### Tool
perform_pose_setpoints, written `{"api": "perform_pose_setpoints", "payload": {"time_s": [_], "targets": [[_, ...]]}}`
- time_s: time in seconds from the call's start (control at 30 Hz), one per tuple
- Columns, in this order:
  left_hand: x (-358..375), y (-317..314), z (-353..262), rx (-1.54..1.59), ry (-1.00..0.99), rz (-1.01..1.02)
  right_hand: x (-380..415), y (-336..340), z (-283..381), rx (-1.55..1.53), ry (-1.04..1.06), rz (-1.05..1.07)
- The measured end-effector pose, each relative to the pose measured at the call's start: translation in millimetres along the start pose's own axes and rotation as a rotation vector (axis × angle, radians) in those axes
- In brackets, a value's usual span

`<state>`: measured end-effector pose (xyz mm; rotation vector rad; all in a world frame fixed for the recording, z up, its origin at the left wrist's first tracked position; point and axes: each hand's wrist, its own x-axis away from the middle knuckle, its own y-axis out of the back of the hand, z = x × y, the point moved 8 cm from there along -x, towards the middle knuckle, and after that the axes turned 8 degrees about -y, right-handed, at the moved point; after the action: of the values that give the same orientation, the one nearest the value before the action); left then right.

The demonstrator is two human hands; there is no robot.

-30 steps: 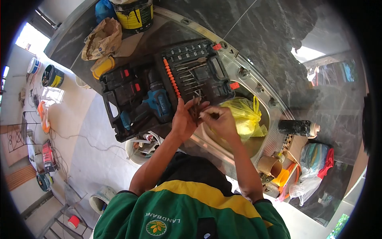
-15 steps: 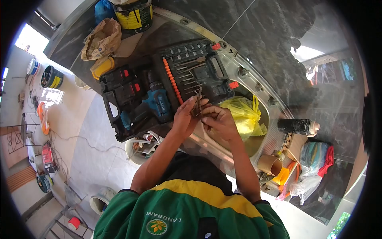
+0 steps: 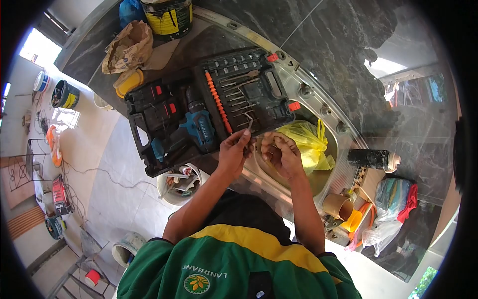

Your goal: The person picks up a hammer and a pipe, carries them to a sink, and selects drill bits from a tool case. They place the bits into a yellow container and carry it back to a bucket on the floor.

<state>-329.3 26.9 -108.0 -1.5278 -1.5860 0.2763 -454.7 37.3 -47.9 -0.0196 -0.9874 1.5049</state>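
Note:
My left hand is closed in a pinch at the near edge of the open drill case. A thin bent metal piece sticks up from its fingertips; its exact kind is too small to tell. Close beside it, my right hand has its fingers curled in over the sink; whatever they hold, if anything, is hidden. In the case lie a blue cordless drill, an orange flexible shaft, a row of drill bits and several sockets.
A yellow plastic bag sits in the steel sink at right. A black spray can lies beyond it. Behind the case stand a paper bag and a black-and-yellow bucket. A white bucket of scraps is below.
My hands have drawn apart slightly, the right one moving off to the right and curling. The left hand has lowered a little, the metal piece still at its fingertips.

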Motion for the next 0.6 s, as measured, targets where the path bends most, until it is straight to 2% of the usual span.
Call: {"api": "perform_pose_setpoints", "payload": {"time_s": [0.03, 0.07, 0.13, 0.17, 0.23, 0.33, 0.37, 0.43, 0.57, 0.6], "targets": [[5.1, 0.5, 4.6, -0.042, 0.029, -0.009, 2.2, -7.2, 6.9, -0.009, 0.097, 0.006], [10.1, -0.1, 6.8, -0.041, 0.03, -0.01, -1.1, -4.2, 2.2, -0.01, 0.095, 0.005], [21.8, -6.4, 19.4, 0.03, 0.148, 0.027, -3.4, -3.5, 7.2, 0.361, 0.294, -0.011], [26.8, -8.0, 21.2, 0.033, 0.15, 0.025, -3.1, 0.6, 5.3, 0.362, 0.292, -0.013], [39.7, -12.9, 34.0, 0.147, 0.309, 0.001, -2.3, 11.1, -0.4, 0.673, 0.191, -0.185], [43.8, -9.5, 47.7, 0.142, 0.362, 0.038, 5.7, 10.3, 0.0, 0.86, 0.189, -0.165], [44.1, -7.6, 50.2, 0.144, 0.364, 0.038, 7.4, 11.2, 3.3, 0.861, 0.187, -0.167], [48.1, 0.1, 46.2, -0.105, 0.386, -0.031, 9.8, 24.0, 14.6, 0.728, 0.15, -0.268], [48.7, 6.1, 29.9, -0.314, 0.267, -0.037, -2.9, 41.0, 61.5, 0.741, 0.296, -0.257], [41.0, 5.6, 15.0, -0.494, 0.049, 0.019, -9.3, 41.0, 68.7, 0.85, 0.327, -0.232]]}}
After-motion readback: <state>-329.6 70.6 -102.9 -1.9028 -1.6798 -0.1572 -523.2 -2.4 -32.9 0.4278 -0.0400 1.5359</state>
